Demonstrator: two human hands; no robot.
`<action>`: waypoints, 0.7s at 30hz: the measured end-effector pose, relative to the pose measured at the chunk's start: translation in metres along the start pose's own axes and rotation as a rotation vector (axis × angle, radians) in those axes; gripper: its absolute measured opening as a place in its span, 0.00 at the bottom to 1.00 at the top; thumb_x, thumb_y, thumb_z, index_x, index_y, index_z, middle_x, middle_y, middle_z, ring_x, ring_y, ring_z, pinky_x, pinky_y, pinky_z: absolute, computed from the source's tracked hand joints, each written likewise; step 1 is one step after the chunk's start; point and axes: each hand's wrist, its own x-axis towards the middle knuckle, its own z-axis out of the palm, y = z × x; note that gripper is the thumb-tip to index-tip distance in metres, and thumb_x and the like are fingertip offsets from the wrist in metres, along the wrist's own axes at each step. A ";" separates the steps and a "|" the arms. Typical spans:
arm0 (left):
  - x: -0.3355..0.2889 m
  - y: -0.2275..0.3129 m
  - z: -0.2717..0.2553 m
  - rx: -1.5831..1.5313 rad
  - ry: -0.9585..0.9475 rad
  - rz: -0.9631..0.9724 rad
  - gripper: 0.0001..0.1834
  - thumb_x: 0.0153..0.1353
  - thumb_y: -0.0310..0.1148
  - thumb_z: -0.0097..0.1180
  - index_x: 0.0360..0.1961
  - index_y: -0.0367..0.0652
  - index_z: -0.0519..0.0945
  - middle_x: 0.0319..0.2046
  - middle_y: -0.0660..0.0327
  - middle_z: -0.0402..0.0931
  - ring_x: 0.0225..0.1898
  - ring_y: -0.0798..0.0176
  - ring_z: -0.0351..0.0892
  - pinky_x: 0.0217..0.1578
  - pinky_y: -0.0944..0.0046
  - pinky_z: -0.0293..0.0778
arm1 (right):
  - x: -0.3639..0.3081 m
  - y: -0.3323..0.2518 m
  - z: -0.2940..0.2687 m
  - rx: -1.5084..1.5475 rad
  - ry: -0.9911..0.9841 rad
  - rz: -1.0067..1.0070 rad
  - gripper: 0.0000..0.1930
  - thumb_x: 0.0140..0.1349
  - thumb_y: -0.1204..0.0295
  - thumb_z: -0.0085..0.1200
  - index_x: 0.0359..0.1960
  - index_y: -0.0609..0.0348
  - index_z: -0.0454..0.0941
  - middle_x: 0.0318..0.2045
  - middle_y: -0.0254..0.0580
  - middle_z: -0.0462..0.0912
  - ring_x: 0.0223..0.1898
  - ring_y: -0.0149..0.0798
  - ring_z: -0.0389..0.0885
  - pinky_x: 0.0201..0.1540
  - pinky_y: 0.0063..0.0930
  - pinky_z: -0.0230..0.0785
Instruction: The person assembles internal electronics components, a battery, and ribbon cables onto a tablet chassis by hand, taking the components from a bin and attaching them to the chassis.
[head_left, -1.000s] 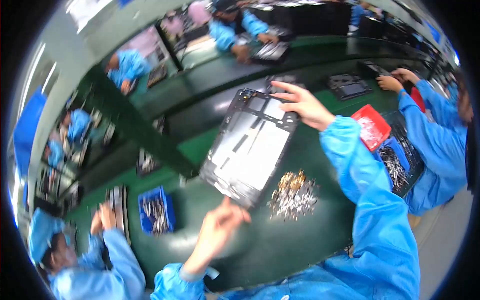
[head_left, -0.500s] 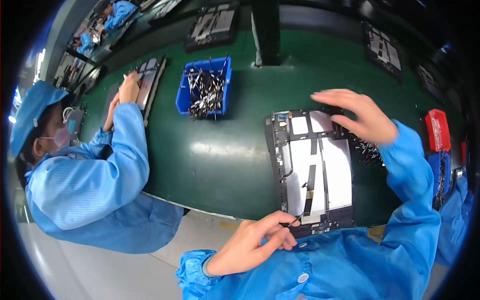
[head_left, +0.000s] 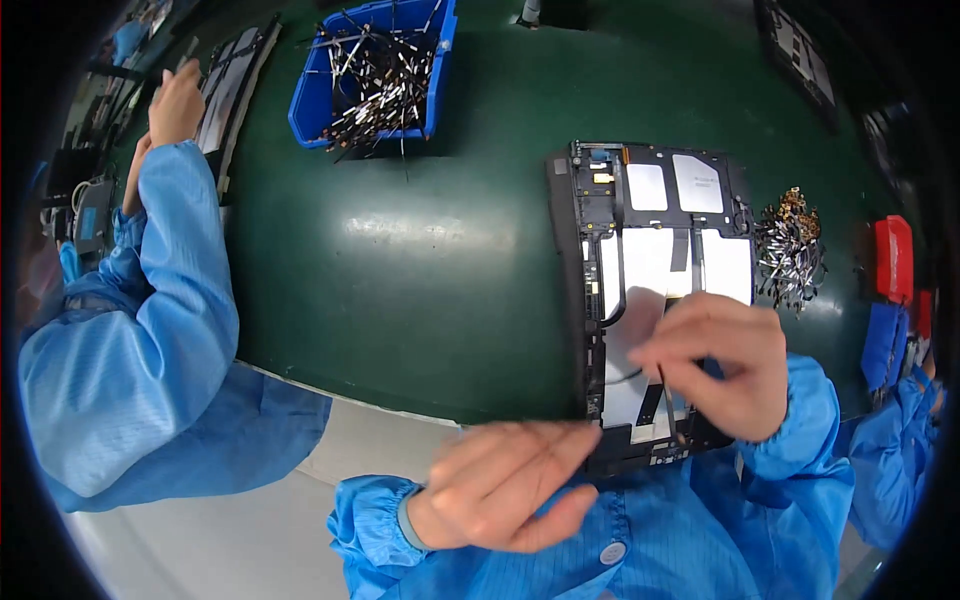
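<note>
An opened tablet-like device (head_left: 627, 262), black-framed with silver plates and dark strips, lies on the green bench in front of me. Over its lower half, my right hand (head_left: 728, 362) pinches a thin black cable (head_left: 624, 378); one end curves out to the left of the fingertips. Motion blurs the hand slightly, and the cable's middle is hidden in the grip. At the device's lower left corner is my left hand (head_left: 510, 482), also blurred, with fingers stretched out and thumb apart. Nothing shows in it. A black cable runs along the device's left inner side.
A pile of short cables (head_left: 792, 250) lies right of the device. A blue bin (head_left: 440, 75) full of cables stands far left of it. Red (head_left: 893, 260) and blue (head_left: 884, 345) bins sit at the right edge. A co-worker's sleeve (head_left: 185, 240) reaches over the bench at left.
My right hand has come down from the device's top edge to its lower half and now pinches a cable. My left hand has opened from a pinch. The view has tilted down.
</note>
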 end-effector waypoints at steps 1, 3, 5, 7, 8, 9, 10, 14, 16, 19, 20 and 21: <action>0.001 -0.007 0.000 0.172 0.034 0.066 0.15 0.50 0.32 0.60 0.35 0.30 0.82 0.30 0.50 0.81 0.28 0.57 0.83 0.30 0.66 0.79 | 0.005 0.009 -0.001 -0.021 0.007 0.040 0.09 0.54 0.82 0.58 0.38 0.63 0.84 0.30 0.44 0.81 0.28 0.36 0.79 0.31 0.24 0.72; 0.003 -0.020 0.003 0.252 0.047 0.087 0.15 0.50 0.32 0.60 0.36 0.30 0.82 0.32 0.50 0.80 0.30 0.56 0.83 0.31 0.66 0.80 | 0.011 0.010 0.005 -0.062 0.059 0.143 0.09 0.53 0.83 0.58 0.36 0.64 0.83 0.30 0.44 0.81 0.28 0.35 0.80 0.31 0.24 0.72; 0.006 -0.026 0.005 0.381 0.043 0.098 0.16 0.51 0.32 0.59 0.38 0.31 0.81 0.37 0.50 0.80 0.35 0.54 0.83 0.36 0.65 0.81 | 0.014 0.013 0.007 -0.078 0.073 0.165 0.09 0.52 0.84 0.59 0.36 0.65 0.83 0.30 0.44 0.81 0.28 0.34 0.80 0.30 0.24 0.72; 0.009 -0.033 0.008 0.398 0.024 0.107 0.16 0.50 0.32 0.58 0.38 0.31 0.82 0.36 0.49 0.80 0.35 0.53 0.83 0.36 0.64 0.81 | 0.017 0.015 0.007 -0.173 0.069 0.108 0.09 0.52 0.84 0.59 0.35 0.65 0.83 0.29 0.44 0.81 0.28 0.36 0.81 0.30 0.24 0.73; 0.010 -0.036 0.010 0.419 0.007 0.124 0.16 0.50 0.31 0.58 0.38 0.31 0.82 0.36 0.48 0.80 0.36 0.51 0.83 0.36 0.62 0.81 | 0.018 0.015 0.007 -0.169 0.066 0.114 0.09 0.52 0.84 0.59 0.35 0.65 0.83 0.29 0.44 0.81 0.28 0.36 0.81 0.30 0.24 0.73; 0.013 -0.039 0.011 0.415 0.001 0.119 0.16 0.50 0.31 0.58 0.38 0.31 0.82 0.36 0.48 0.80 0.36 0.51 0.83 0.36 0.62 0.81 | 0.020 0.015 0.008 -0.182 0.055 0.091 0.09 0.51 0.84 0.59 0.35 0.65 0.83 0.29 0.44 0.81 0.28 0.37 0.81 0.30 0.25 0.74; 0.014 -0.041 0.013 0.420 -0.005 0.152 0.16 0.50 0.31 0.58 0.38 0.32 0.82 0.36 0.48 0.80 0.36 0.52 0.83 0.36 0.63 0.81 | 0.020 0.015 0.009 -0.195 0.044 0.069 0.09 0.51 0.84 0.59 0.35 0.65 0.83 0.29 0.45 0.80 0.29 0.38 0.81 0.30 0.25 0.74; 0.017 -0.044 0.020 0.497 -0.055 0.185 0.14 0.58 0.34 0.53 0.38 0.33 0.81 0.37 0.52 0.80 0.39 0.56 0.82 0.42 0.66 0.80 | 0.021 0.019 0.009 -0.199 0.053 0.043 0.10 0.49 0.85 0.59 0.35 0.66 0.83 0.29 0.44 0.80 0.28 0.38 0.81 0.30 0.25 0.74; 0.018 -0.045 0.022 0.542 -0.075 0.218 0.14 0.59 0.34 0.53 0.37 0.33 0.82 0.37 0.52 0.80 0.39 0.56 0.82 0.42 0.66 0.80 | 0.018 0.023 0.008 -0.195 0.063 0.037 0.10 0.49 0.85 0.59 0.35 0.66 0.83 0.29 0.44 0.80 0.28 0.38 0.81 0.29 0.25 0.74; 0.020 -0.045 0.021 0.581 -0.104 0.260 0.14 0.60 0.33 0.51 0.36 0.32 0.82 0.35 0.51 0.80 0.39 0.57 0.82 0.43 0.66 0.80 | 0.017 0.026 0.008 -0.184 0.076 0.018 0.11 0.48 0.86 0.60 0.34 0.66 0.83 0.28 0.44 0.80 0.28 0.37 0.81 0.28 0.24 0.74; 0.020 -0.045 0.021 0.570 -0.112 0.266 0.14 0.60 0.33 0.51 0.36 0.31 0.82 0.34 0.51 0.81 0.39 0.57 0.82 0.43 0.66 0.80 | 0.017 0.027 0.008 -0.178 0.077 0.009 0.11 0.47 0.86 0.60 0.34 0.66 0.83 0.28 0.44 0.80 0.28 0.37 0.81 0.28 0.24 0.74; 0.020 -0.046 0.021 0.568 -0.115 0.264 0.14 0.60 0.33 0.51 0.36 0.31 0.82 0.34 0.51 0.81 0.39 0.57 0.82 0.43 0.66 0.80 | 0.016 0.027 0.008 -0.176 0.076 0.012 0.11 0.47 0.86 0.60 0.34 0.66 0.83 0.28 0.44 0.80 0.28 0.37 0.81 0.28 0.24 0.74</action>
